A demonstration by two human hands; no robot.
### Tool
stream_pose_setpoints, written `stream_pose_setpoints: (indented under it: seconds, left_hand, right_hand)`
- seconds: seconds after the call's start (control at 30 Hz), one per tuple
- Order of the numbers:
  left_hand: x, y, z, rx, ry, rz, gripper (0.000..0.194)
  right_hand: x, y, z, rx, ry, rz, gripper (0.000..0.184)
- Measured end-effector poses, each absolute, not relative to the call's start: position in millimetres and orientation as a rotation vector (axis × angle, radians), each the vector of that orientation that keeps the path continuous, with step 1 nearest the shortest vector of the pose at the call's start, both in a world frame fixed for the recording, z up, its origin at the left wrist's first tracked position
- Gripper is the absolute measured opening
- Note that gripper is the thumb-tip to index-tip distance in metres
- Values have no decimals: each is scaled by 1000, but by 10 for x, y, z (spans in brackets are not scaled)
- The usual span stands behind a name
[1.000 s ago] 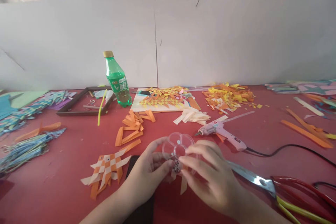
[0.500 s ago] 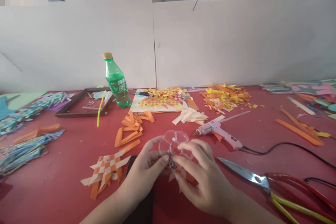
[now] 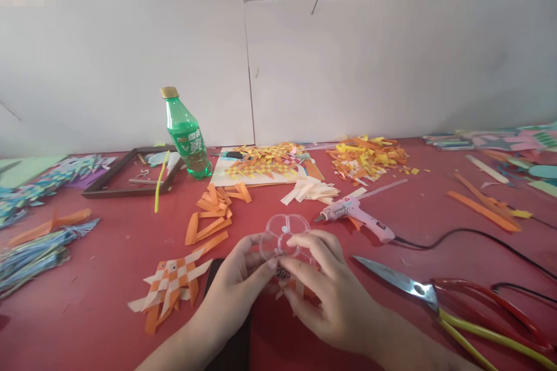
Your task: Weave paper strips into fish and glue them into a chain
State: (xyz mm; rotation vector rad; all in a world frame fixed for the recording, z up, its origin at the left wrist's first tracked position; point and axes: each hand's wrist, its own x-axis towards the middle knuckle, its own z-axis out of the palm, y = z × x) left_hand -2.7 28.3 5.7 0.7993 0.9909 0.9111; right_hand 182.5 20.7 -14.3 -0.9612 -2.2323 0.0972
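Note:
A clear round plastic box with several compartments [image 3: 284, 233] is held low in the middle, just above the red table [image 3: 108, 255]. My left hand [image 3: 238, 287] grips its near left rim, fingers curled. My right hand [image 3: 331, 295] pinches at its near side, thumb and forefinger closed by small black-and-white beads or googly eyes [image 3: 284, 273]. Bits of orange paper show under my hands. A woven orange and white paper fish [image 3: 172, 286] lies to the left of my left hand.
Pink glue gun [image 3: 354, 214] with black cord lies right of the box. Large scissors [image 3: 435, 298] lie at the near right. Green bottle [image 3: 186, 134], wooden frame [image 3: 124, 177], orange strips [image 3: 211, 214] and paper scrap piles [image 3: 368, 157] sit farther back. A dark phone [image 3: 230, 348] lies under my left wrist.
Both hands and the clear box have shifted slightly left and down in view as the camera moved; the grip looks the same.

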Motion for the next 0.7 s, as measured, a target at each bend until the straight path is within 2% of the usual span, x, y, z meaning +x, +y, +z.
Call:
stream_pose_setpoints:
  seconds: [0.33,0.7]
  left_hand:
    - [-34,290,22,836,1002,886,57]
    - [-48,270,46,871,1025,857,55]
  right_hand:
    - [1823,210,-155,-940,-2191,129,15]
    - [1834,220,-141,-920,-2126,208,14]
